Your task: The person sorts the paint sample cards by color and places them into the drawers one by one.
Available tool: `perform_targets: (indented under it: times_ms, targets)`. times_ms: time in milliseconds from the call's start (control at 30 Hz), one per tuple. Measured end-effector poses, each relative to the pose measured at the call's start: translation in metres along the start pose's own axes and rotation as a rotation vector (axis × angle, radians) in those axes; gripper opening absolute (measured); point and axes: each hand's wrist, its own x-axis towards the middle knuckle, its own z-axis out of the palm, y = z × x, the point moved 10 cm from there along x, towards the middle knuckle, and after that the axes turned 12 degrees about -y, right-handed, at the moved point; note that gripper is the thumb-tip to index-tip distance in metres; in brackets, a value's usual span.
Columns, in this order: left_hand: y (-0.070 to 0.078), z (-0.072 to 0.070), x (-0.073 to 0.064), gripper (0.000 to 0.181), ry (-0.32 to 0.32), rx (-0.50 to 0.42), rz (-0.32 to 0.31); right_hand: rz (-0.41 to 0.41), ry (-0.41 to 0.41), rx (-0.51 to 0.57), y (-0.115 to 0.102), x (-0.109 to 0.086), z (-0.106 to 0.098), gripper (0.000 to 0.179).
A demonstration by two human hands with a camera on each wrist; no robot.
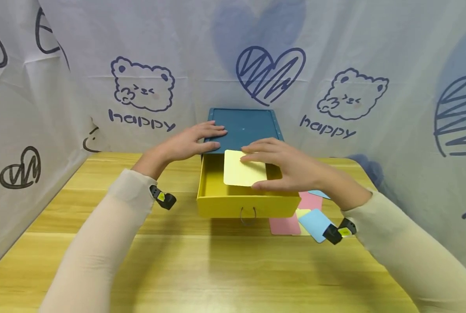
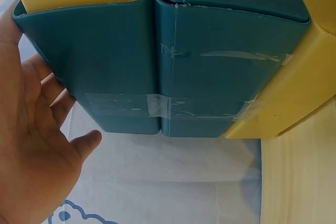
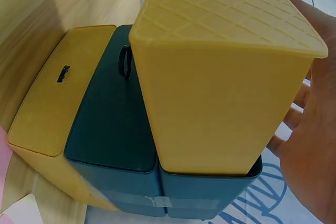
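1. We see the left hand (image 1: 189, 141) lying flat with straight fingers on top of the blue box (image 1: 243, 128), grasping nothing.
2. The right hand (image 1: 283, 167) pinches a pale yellow card (image 1: 240, 174) between thumb and fingers.
3. The card sits over the pulled-out yellow drawer (image 1: 246, 202), tilted across its opening.
4. The drawer sticks out from the box toward us on the wooden table (image 1: 201, 269).
5. Just right of the drawer lie a pink card (image 1: 285, 225) and a light blue card (image 1: 315, 222), overlapping on the table.
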Motion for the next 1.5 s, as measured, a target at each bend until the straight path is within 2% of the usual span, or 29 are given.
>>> perform_targets:
  times_ms: [200,367,533,867,1133,1333,1500]
  targets:
    - [0.0,0.0,0.001,0.054,-0.003,-0.001,-0.002,-0.012,0.037,0.016,0.003,-0.002,-0.003,0.058]
    - [0.0,0.0,0.001,0.055,-0.001,-0.003,-0.005,0.033,0.086,0.063,0.016,-0.013,-0.005,0.054]
    - [-0.001,-0.001,0.0,0.054,0.003,0.003,-0.003,0.11,0.141,0.1,0.035,-0.033,-0.004,0.05]
    - [0.001,-0.001,0.0,0.053,0.013,0.011,0.005,0.24,0.31,0.212,0.077,-0.084,0.002,0.049]
    - [0.003,0.0,-0.002,0.054,0.012,0.013,0.009,0.373,0.298,0.308,0.113,-0.113,0.033,0.052]
    - [0.003,0.0,-0.002,0.054,0.016,0.013,0.007,0.466,0.252,0.315,0.145,-0.12,0.068,0.061]
    - [0.003,0.001,-0.002,0.054,0.015,0.007,0.011,0.497,0.205,0.334,0.169,-0.123,0.098,0.061]
